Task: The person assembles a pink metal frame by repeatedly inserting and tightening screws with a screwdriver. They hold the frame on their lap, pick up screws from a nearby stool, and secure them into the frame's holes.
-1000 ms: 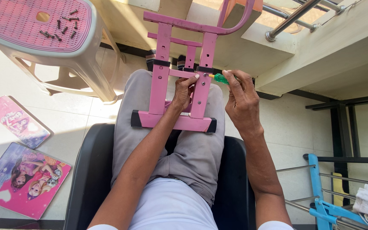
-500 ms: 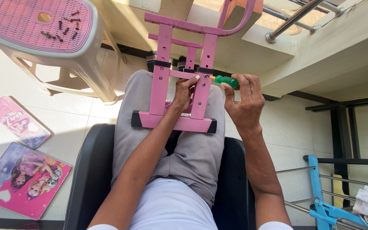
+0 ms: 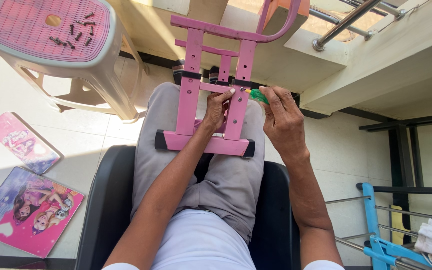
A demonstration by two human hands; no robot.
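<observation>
Floor tiles (image 3: 341,150), pale and sunlit, fill most of the view around a black chair (image 3: 108,200) on which the person sits, grey-trousered legs stretched forward. A pink metal frame (image 3: 191,100) rests on the lap, its black-capped foot bar lying across the thighs, probably so the uprights stay steady and within easy reach. A beige plastic stool (image 3: 101,75) with a pink perforated seat stands near the left knee, serving as a tray: several dark screws (image 3: 71,32) lie scattered on it, kept off the floor and close by. Two pink picture panels (image 3: 26,210) printed with cartoon figures lie flat on the tiles further left, apart from the work. A blue metal rack (image 3: 376,230) with white cloth draped on it stands at the lower right, and a steel railing (image 3: 346,22) crosses the upper right.

The left hand (image 3: 216,110) grips the frame's right upright from between the bars, fingers curled around it and the thumb pressed on its face beside a hole, bracing it. The right hand (image 3: 283,117) holds a green-handled screwdriver (image 3: 257,95), fingers bunched together and pinching the handle, its tip pointed sideways at the same upright, just beside the left thumb. Whether a screw sits at the tip is too small to tell.
</observation>
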